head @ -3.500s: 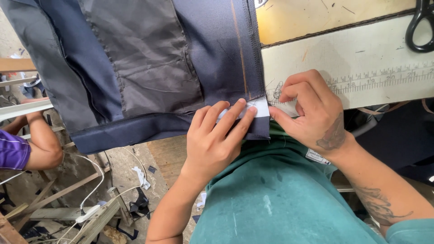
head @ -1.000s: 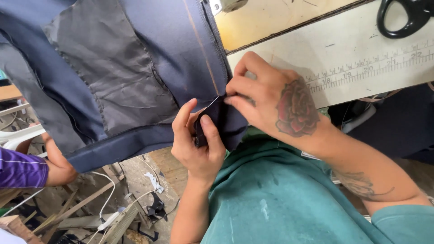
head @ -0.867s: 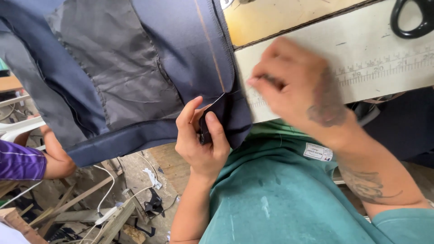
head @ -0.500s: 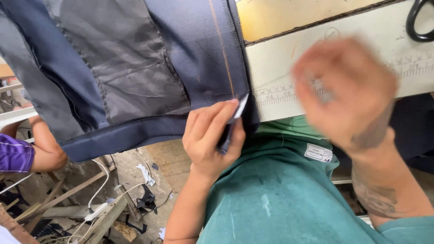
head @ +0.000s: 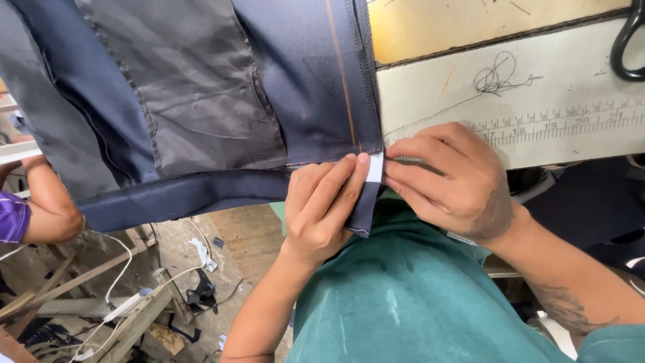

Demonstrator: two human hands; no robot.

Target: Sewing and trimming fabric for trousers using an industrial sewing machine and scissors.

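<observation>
The small white tag (head: 375, 168) sits at the corner of the dark garment (head: 295, 87), pinched between both your hands: left hand (head: 321, 205) presses it to the cloth, right hand (head: 447, 178) grips its edge. It looks placed but unstitched; sewing remains, I judge

sewing table with dark garment, thread and scissors

we see the table (head: 537, 40) with a yellowish wooden top and a white front strip (head: 557, 87) printed with a ruler scale along its lower part. a dark navy garment (head: 201, 87) lies on the table and hangs over its near edge, a grey lining panel showing and an orange stitch line running near its right hem. a loose tangle of dark thread (head: 497, 75) rests on the white strip, and black scissor handles (head: 628, 40) lie at the far right edge.
</observation>
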